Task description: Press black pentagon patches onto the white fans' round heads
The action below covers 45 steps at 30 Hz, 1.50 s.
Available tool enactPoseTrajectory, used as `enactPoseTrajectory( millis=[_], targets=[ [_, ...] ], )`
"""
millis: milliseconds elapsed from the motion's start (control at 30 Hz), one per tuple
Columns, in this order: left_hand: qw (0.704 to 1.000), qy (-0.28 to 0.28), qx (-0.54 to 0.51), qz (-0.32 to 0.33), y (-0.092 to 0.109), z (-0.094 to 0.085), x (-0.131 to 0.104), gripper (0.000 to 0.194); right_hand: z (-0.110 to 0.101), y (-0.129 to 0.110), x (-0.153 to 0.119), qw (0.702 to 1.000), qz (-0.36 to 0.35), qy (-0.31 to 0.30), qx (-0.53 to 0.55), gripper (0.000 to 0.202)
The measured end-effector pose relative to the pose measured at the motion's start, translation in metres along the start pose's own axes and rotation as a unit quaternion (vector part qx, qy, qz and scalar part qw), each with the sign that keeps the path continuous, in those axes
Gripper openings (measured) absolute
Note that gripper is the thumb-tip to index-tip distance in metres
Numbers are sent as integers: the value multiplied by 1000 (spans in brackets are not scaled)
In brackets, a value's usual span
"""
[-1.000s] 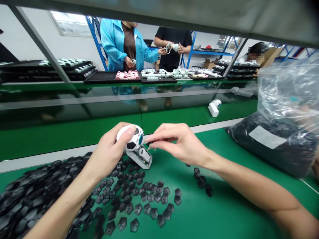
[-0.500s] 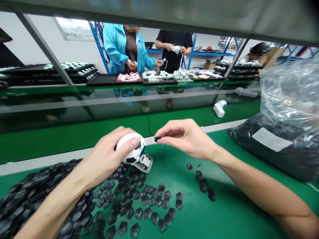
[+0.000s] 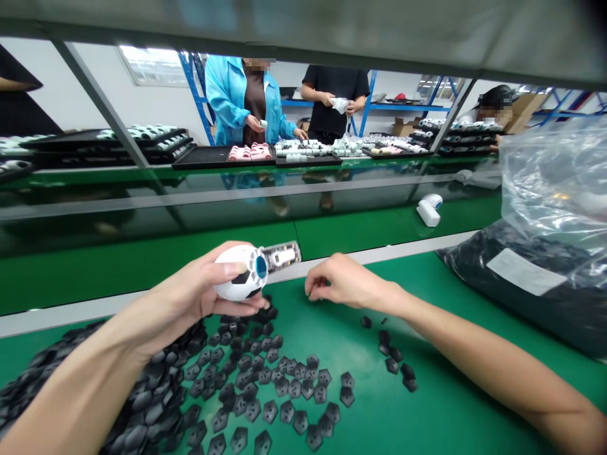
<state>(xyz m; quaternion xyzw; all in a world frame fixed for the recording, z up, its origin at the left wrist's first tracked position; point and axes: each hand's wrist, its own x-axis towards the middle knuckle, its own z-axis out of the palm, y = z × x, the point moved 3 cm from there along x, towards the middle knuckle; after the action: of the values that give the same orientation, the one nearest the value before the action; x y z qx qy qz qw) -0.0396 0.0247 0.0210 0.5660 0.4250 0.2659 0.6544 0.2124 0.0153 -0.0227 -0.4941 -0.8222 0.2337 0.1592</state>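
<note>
A white ball-shaped device (image 3: 232, 278) with black patches and a blue-ringed lens is held by my left hand (image 3: 202, 284), thumb on top and fingers beneath. Its open arm (image 3: 284, 255), with electronics showing, points right over the pale rail. To the right, my right hand (image 3: 332, 281) hovers above the green surface with fingertips curled together; whether anything small is between them is hidden. Many black pentagon pieces (image 3: 270, 411) lie below the hands, heaped at the left. A smaller group of pentagons (image 3: 391, 364) lies under my right forearm.
A clear plastic bag (image 3: 526, 272) of black pieces stands at the right. Another white device (image 3: 429, 210) rests on the far green belt (image 3: 351, 221). Across it, people stand behind trays (image 3: 199, 157) of parts. A grey shelf (image 3: 303, 28) hangs overhead.
The device has turned, so its lens faces me and its arm has swung upward. My right hand has moved down; the black piece at its fingertips no longer shows. The view has shifted slightly.
</note>
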Motion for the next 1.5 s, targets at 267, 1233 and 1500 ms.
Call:
enactPoseTrajectory(
  millis=[267, 1233, 1500],
  targets=[
    [981, 59, 50, 179, -22, 38, 12, 47, -36, -35, -16, 848, -9, 171, 501, 37],
    [895, 192, 184, 359, -26, 55, -3, 15, -15, -62, -33, 892, -58, 109, 434, 16],
    [885, 192, 206, 370, -19, 73, -12, 11, -13, -48, -17, 910, -109, 45, 398, 83]
  ],
)
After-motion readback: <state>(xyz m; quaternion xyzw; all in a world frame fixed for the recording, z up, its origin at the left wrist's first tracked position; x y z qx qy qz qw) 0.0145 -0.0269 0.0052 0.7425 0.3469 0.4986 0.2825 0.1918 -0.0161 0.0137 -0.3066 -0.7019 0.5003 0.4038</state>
